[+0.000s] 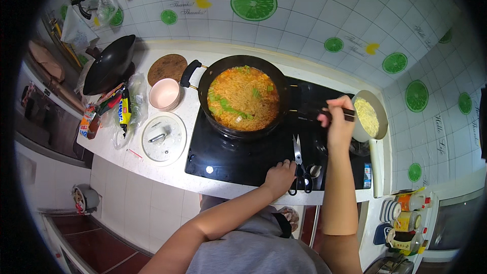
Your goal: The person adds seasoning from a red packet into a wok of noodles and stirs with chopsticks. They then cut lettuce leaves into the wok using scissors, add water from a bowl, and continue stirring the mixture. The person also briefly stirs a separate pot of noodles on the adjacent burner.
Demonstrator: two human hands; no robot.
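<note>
A black two-handled pot (pixel 204 112) sits on the black cooktop (pixel 228 161), full of noodles (pixel 251 95) in orange-red broth with green vegetable pieces. My right hand (pixel 338 118) is raised right of the pot, gripping dark chopsticks (pixel 348 114); their far ends are lost against the dark cooktop. At the cooktop's front edge rests my left hand (pixel 280 177), fingertips next to a pair of scissors (pixel 298 156) with black handles. What lies under that palm is hidden. A silver knob (pixel 315 171) is just right of the scissors.
A bowl (pixel 381 121) of yellowish crumbly food stands at the right wall. Left of the pot are a pink bowl (pixel 164 94), a round brown trivet (pixel 167 69), a white-rimmed lid (pixel 164 139), food packets (pixel 124 110) and a tilted wok (pixel 108 66). Several bottles (pixel 409 220) stand lower right.
</note>
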